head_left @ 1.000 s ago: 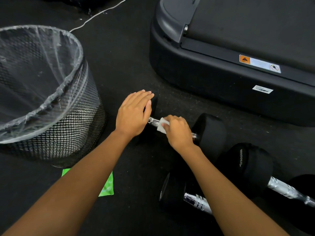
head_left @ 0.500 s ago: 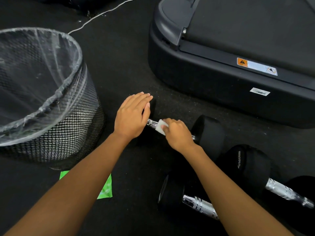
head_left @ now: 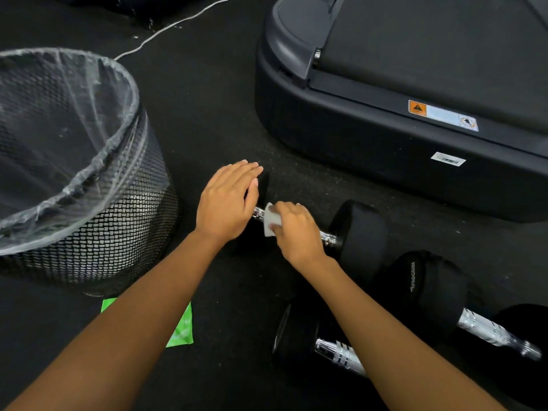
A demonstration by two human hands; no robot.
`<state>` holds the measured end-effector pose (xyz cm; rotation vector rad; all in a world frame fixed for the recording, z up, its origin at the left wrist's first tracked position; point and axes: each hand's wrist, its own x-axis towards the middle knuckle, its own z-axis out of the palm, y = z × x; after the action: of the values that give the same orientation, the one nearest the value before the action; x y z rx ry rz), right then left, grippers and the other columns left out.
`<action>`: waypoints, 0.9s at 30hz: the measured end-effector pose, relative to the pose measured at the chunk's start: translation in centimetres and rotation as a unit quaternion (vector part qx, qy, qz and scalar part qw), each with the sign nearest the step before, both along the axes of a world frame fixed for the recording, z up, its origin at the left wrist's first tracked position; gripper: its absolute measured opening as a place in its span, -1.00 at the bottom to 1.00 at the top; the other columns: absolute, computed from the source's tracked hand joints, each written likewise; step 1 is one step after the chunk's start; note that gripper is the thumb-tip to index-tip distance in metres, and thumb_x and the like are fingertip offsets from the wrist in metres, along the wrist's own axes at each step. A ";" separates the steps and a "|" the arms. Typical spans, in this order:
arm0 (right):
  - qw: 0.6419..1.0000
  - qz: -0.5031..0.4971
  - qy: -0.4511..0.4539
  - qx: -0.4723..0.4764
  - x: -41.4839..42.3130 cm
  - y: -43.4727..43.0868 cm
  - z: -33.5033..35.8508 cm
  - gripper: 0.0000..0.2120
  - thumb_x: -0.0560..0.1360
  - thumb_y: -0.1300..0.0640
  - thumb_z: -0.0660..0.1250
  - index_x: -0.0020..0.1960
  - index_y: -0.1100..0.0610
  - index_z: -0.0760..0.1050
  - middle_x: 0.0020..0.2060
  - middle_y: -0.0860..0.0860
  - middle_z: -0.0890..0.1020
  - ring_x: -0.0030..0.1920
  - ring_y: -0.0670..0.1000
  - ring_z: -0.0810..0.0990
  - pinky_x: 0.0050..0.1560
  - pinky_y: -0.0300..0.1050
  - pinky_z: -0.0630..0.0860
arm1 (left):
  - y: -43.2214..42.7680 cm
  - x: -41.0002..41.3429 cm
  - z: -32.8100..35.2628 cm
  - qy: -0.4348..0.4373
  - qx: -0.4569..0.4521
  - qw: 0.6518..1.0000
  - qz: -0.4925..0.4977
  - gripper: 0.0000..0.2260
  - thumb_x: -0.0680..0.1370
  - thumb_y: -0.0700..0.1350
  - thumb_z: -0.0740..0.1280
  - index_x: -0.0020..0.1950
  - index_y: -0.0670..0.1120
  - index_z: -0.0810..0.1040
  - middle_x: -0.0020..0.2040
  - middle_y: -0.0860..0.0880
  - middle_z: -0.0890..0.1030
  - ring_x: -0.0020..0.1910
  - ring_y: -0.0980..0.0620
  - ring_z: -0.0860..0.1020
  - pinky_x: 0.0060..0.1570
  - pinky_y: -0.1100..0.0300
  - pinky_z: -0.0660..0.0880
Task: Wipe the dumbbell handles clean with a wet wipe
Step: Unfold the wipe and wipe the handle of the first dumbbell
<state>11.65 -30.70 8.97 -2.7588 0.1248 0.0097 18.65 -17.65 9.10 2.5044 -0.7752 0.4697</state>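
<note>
A black dumbbell (head_left: 360, 232) with a chrome handle lies on the dark floor in the middle. My right hand (head_left: 296, 232) grips a white wet wipe (head_left: 271, 221) wrapped round the handle near its left end. My left hand (head_left: 226, 203) rests flat, fingers straight, on the dumbbell's left head, which it mostly hides. Two more black dumbbells lie at the lower right: one with its chrome handle (head_left: 341, 354) partly under my right forearm, another (head_left: 439, 292) with a handle running off right.
A black mesh waste bin (head_left: 98, 232) with a clear liner stands at the left. A green wipe packet (head_left: 182, 330) lies on the floor under my left forearm. A treadmill base (head_left: 385, 149) fills the upper right. A white cable (head_left: 166, 28) crosses the floor at the top.
My right hand has slid the wipe left along the handle, closer to my left hand. My left hand stays on the dumbbell head.
</note>
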 end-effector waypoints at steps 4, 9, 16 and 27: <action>0.998 -0.042 0.016 0.041 -0.5 -0.7 0.2 -0.66 0.55 0.11 0.25 0.30 0.14 0.40 0.16 0.08 0.55 0.18 0.05 0.46 0.33 -0.07 0.27 | 0.0 0.0 -0.1 0.000 0.003 1.000 0.002 -0.62 0.59 -0.06 0.03 0.28 -0.13 0.51 0.25 -0.05 0.55 0.32 0.03 0.42 0.36 0.17 0.16; 0.985 -0.055 0.128 0.097 2.3 0.2 0.4 -0.68 0.61 0.05 0.09 0.23 0.19 0.46 0.10 0.17 0.57 0.11 0.14 0.52 0.14 0.02 0.42 | -0.1 0.1 0.0 0.001 0.000 1.000 0.001 -0.62 0.59 -0.06 0.04 0.27 -0.14 0.52 0.23 -0.07 0.56 0.31 0.01 0.43 0.35 0.15 0.20; 0.999 0.013 0.038 0.005 1.6 0.3 -0.1 -0.70 0.55 0.10 0.23 0.25 0.16 0.42 0.13 0.11 0.56 0.16 0.10 0.49 0.28 -0.06 0.29 | -0.1 0.1 -0.1 -0.002 -0.007 1.000 -0.004 -0.63 0.60 -0.06 0.04 0.27 -0.14 0.52 0.23 -0.06 0.56 0.31 0.02 0.43 0.35 0.14 0.22; 0.982 0.010 0.048 -0.183 -0.9 -2.4 1.5 -0.61 0.53 -0.04 0.24 0.30 0.08 0.41 0.19 0.08 0.46 0.23 0.10 0.36 0.34 -0.03 0.16 | -0.3 0.2 1.2 -0.023 0.103 0.994 -0.013 -0.60 0.59 -0.06 0.02 0.26 -0.18 0.51 0.23 -0.11 0.56 0.31 -0.05 0.43 0.39 0.11 0.06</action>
<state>10.76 -33.14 10.44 -3.1280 0.1362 0.1399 18.82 -17.97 10.26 2.6765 -0.9143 0.4619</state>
